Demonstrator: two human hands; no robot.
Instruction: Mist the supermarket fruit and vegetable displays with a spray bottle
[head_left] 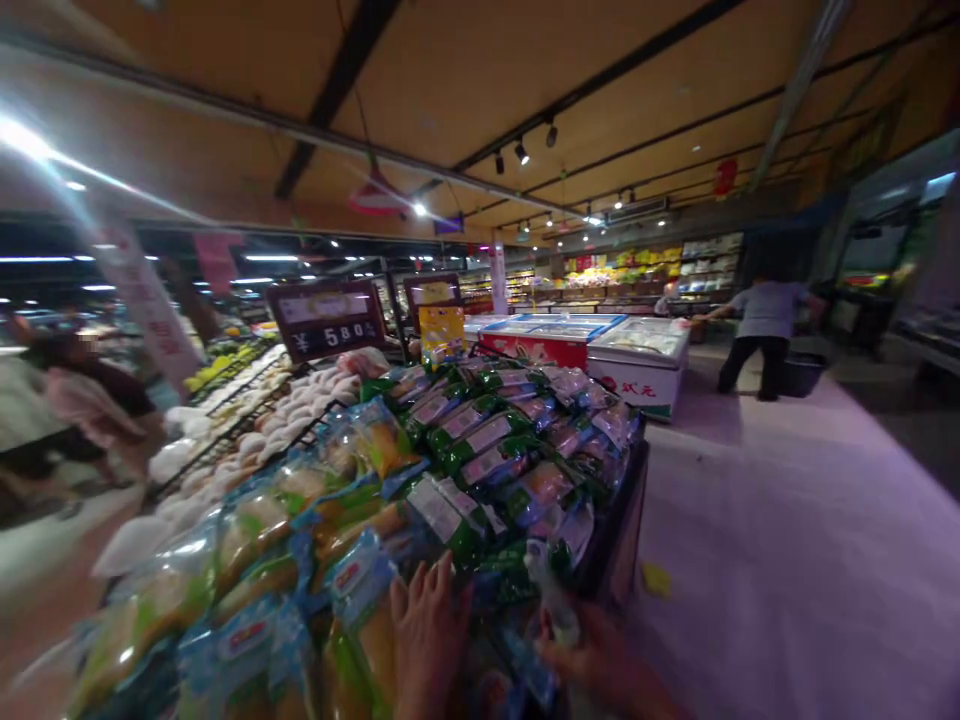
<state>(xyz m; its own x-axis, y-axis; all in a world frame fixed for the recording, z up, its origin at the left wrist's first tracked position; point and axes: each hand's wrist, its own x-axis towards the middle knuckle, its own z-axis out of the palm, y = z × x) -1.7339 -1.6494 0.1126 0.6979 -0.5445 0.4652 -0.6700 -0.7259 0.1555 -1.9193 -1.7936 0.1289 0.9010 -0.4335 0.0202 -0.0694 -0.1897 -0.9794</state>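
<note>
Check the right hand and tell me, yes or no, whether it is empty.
No, the right hand has its fingers around a pale, slim item that is too blurred to name.

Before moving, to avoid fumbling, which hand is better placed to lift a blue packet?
Probably the left hand: it lies beside a blue packet; the right hand, farther off, apparently holds a pale object.

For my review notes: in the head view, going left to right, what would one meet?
White pillar with red lettering, 5.80 price sign, left hand, right hand, person in a grey top.
</note>
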